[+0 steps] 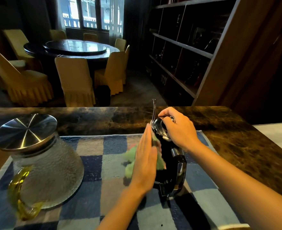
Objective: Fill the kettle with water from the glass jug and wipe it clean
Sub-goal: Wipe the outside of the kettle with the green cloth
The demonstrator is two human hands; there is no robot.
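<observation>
A black kettle (171,165) with a chrome lid and thin spout stands on a blue checked towel (93,165), right of centre. My right hand (178,128) curls over the kettle's lid from the right and grips it. My left hand (145,161) lies flat with straight fingers against the kettle's left side, pressing a green cloth (130,156) to it. The cloth bunches out to the left of my palm. A textured glass jug (48,168) with a steel lid and a yellow handle stands at the left on the towel, apart from both hands.
The towel lies on a dark marble counter (236,146) whose far edge runs across the middle of the view. Beyond it are a round dining table (73,48) with covered chairs and a dark shelf unit (186,47) at the right.
</observation>
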